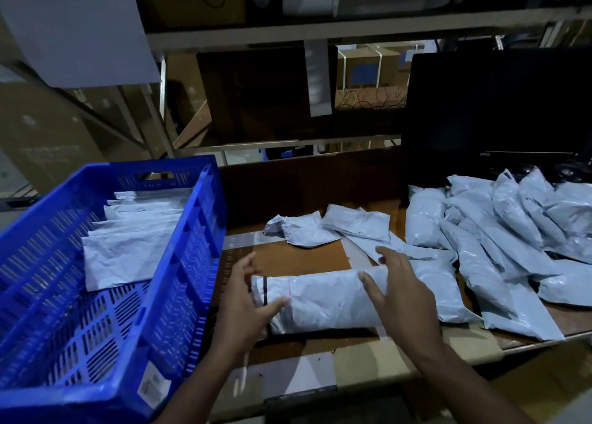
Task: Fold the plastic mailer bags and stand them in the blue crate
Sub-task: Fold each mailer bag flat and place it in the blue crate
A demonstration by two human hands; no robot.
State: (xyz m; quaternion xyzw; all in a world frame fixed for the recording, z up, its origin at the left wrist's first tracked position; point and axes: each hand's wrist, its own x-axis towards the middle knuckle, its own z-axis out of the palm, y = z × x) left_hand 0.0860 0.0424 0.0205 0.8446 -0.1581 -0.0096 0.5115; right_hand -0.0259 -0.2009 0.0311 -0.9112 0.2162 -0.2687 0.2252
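Observation:
A folded grey mailer bag lies across the cardboard-covered table in front of me. My left hand grips its left end, thumb on top and fingers curled behind the sealed flap. My right hand rests on the bag's right part, with the thumb on the front and spread fingers over the top. The blue crate stands tilted at the left, and several folded mailer bags stand in a row in its far half.
A heap of unfolded grey mailer bags covers the table's right side, with two smaller ones behind my hands. A black monitor stands at the back right. Metal shelving with cardboard boxes rises behind the table.

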